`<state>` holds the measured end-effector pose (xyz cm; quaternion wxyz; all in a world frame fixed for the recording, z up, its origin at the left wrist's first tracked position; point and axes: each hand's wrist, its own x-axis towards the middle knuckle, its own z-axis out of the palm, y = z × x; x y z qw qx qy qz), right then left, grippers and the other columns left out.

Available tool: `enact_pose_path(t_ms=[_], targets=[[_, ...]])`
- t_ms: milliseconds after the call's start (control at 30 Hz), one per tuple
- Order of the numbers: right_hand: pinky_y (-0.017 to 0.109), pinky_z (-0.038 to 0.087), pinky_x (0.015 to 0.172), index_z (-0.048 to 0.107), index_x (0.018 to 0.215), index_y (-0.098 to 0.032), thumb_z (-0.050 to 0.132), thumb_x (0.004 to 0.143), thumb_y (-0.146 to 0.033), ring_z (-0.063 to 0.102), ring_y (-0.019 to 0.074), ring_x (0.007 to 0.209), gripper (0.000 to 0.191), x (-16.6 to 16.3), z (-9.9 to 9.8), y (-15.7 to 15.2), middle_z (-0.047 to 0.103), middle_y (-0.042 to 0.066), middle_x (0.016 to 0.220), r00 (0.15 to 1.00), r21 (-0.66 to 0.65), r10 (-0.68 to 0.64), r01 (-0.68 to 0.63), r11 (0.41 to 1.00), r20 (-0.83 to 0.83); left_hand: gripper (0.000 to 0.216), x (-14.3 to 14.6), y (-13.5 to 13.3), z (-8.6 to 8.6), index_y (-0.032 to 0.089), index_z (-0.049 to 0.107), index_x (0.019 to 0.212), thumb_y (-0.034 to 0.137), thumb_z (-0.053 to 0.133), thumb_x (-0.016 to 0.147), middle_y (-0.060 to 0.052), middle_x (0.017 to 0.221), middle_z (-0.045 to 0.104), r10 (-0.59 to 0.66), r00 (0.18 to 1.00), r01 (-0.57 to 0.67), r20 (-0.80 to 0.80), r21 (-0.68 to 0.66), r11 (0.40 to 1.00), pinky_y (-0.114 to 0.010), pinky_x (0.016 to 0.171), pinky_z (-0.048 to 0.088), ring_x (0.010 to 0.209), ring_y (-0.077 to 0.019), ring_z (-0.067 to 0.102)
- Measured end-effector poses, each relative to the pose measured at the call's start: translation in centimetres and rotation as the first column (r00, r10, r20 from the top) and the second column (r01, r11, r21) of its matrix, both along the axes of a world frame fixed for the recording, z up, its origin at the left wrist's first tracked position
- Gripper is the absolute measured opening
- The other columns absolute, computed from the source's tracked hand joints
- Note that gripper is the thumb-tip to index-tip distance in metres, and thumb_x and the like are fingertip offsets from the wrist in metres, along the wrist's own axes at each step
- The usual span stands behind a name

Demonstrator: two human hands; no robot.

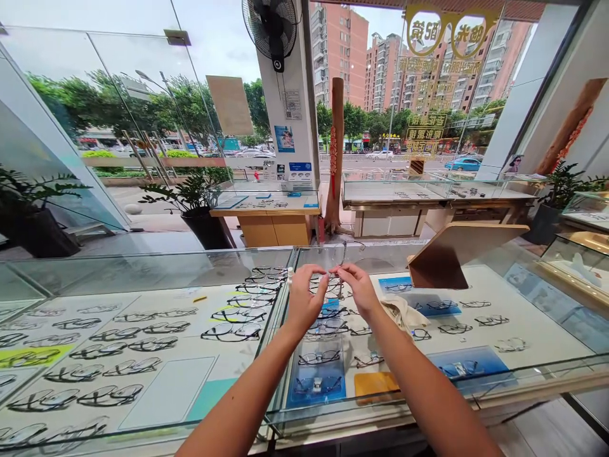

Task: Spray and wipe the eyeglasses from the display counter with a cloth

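Observation:
Both my hands are raised above the glass display counter [143, 266]. My left hand [304, 295] and my right hand [358, 289] pinch a thin-framed pair of glasses [339, 261] between them, fingers closed on its frame, one temple sticking up. A small white bottle [290, 277] stands on the glass just left of my left hand. A beige cloth [402, 312] lies on the counter right of my right wrist. Under the glass lie rows of several spectacle frames [143, 346].
A tilted wooden-backed mirror stand [451, 251] sits on the counter at right. Further display counters [404, 197], potted plants [200, 197], a wall fan [273, 25] and large windows to the street lie beyond. An orange card [375, 384] lies inside the case.

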<state>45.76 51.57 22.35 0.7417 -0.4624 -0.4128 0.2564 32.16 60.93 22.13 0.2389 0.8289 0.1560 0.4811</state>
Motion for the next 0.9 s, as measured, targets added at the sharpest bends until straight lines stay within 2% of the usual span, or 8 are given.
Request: enact_pose_path(t_ms=[167, 300, 467, 533, 600, 733, 833, 900], targets=[[0.041, 0.046, 0.103, 0.080, 0.092, -0.028, 0.073, 0.090, -0.046, 0.065, 0.0263, 0.110, 0.020, 1.4, 2.2, -3.3, 0.078, 0.005, 0.105, 0.999, 0.088, -0.042, 0.044, 0.995, -0.020, 0.015, 0.2, -1.4, -0.3, 0.023, 0.065, 0.098, 0.033, 0.055, 0.101, -0.010, 0.107, 0.074, 0.105, 0.993, -0.097, -0.053, 0.137, 0.986, -0.048, 0.103, 0.040, 0.109, -0.0304, 0.062], [0.044, 0.047, 0.105, 0.078, 0.091, -0.027, 0.074, 0.088, -0.048, 0.065, 0.0304, 0.118, 0.021, 2.9, 3.9, -7.9, 0.077, 0.007, 0.108, 0.997, 0.105, -0.078, 0.080, 0.991, -0.026, 0.016, 2.3, -4.3, -0.5, 0.023, 0.069, 0.104, 0.022, 0.053, 0.100, -0.010, 0.107, 0.074, -0.025, 0.958, 0.114, -0.287, 0.299, 0.948, -0.049, 0.100, 0.041, 0.107, -0.0297, 0.062], [0.045, 0.047, 0.105, 0.077, 0.088, -0.027, 0.075, 0.087, -0.044, 0.066, 0.0300, 0.114, 0.018, 4.0, 5.0, -12.6, 0.077, 0.007, 0.103, 0.989, 0.112, -0.140, 0.143, 0.983, -0.040, 0.043, 7.9, -8.5, -2.0, 0.028, 0.069, 0.127, 0.005, 0.052, 0.094, -0.011, 0.134, 0.067, -0.113, 0.809, 0.454, -0.577, 0.489, 0.745, -0.050, 0.105, 0.041, 0.126, -0.0321, 0.055], [0.045, 0.048, 0.106, 0.077, 0.087, -0.027, 0.075, 0.086, -0.043, 0.066, 0.0292, 0.113, 0.017, 4.2, 5.1, -14.0, 0.077, 0.007, 0.103, 0.988, 0.113, -0.145, 0.149, 0.982, -0.050, 0.040, 10.0, -9.8, -2.7, 0.027, 0.070, 0.127, 0.009, 0.055, 0.096, -0.012, 0.138, 0.065, -0.146, 0.773, 0.539, -0.617, 0.519, 0.663, -0.051, 0.106, 0.041, 0.131, -0.0337, 0.053], [0.043, 0.048, 0.106, 0.078, 0.087, -0.027, 0.076, 0.086, -0.043, 0.066, 0.0286, 0.111, 0.017, 4.2, 5.0, -15.4, 0.078, 0.006, 0.103, 0.988, 0.114, -0.146, 0.151, 0.982, -0.052, 0.027, 11.6, -10.8, -3.2, 0.024, 0.074, 0.115, 0.013, 0.057, 0.098, -0.014, 0.125, 0.070, -0.165, 0.749, 0.583, -0.642, 0.519, 0.625, -0.051, 0.105, 0.042, 0.128, -0.0342, 0.055], [0.041, 0.048, 0.105, 0.080, 0.088, -0.026, 0.077, 0.087, -0.043, 0.066, 0.0270, 0.110, 0.018, 4.0, 4.9, -17.9, 0.078, 0.006, 0.102, 0.986, 0.107, -0.160, 0.164, 0.981, -0.046, 0.014, 12.9, -11.3, -3.0, 0.020, 0.075, 0.094, 0.015, 0.062, 0.097, -0.012, 0.101, 0.075, -0.176, 0.753, 0.558, -0.634, 0.473, 0.682, -0.048, 0.103, 0.043, 0.115, -0.0311, 0.063], [0.039, 0.047, 0.105, 0.080, 0.088, -0.025, 0.078, 0.086, -0.043, 0.065, 0.0254, 0.109, 0.018, 3.7, 4.9, -19.2, 0.078, 0.006, 0.100, 0.986, 0.106, -0.156, 0.161, 0.981, -0.057, 0.017, 12.3, -10.9, -1.7, 0.021, 0.075, 0.100, 0.013, 0.063, 0.091, -0.010, 0.101, 0.078, -0.189, 0.804, 0.431, -0.564, 0.334, 0.838, -0.044, 0.096, 0.046, 0.105, -0.0296, 0.066], [0.039, 0.047, 0.104, 0.080, 0.088, -0.026, 0.077, 0.087, -0.043, 0.065, 0.0248, 0.107, 0.017, 3.4, 4.9, -19.6, 0.077, 0.005, 0.100, 0.988, 0.108, -0.141, 0.147, 0.983, -0.061, 0.022, 11.6, -10.4, -0.3, 0.022, 0.075, 0.104, 0.014, 0.059, 0.091, -0.008, 0.099, 0.079, -0.239, 0.841, 0.345, -0.485, 0.141, 0.928, -0.039, 0.088, 0.047, 0.096, -0.0279, 0.068]])
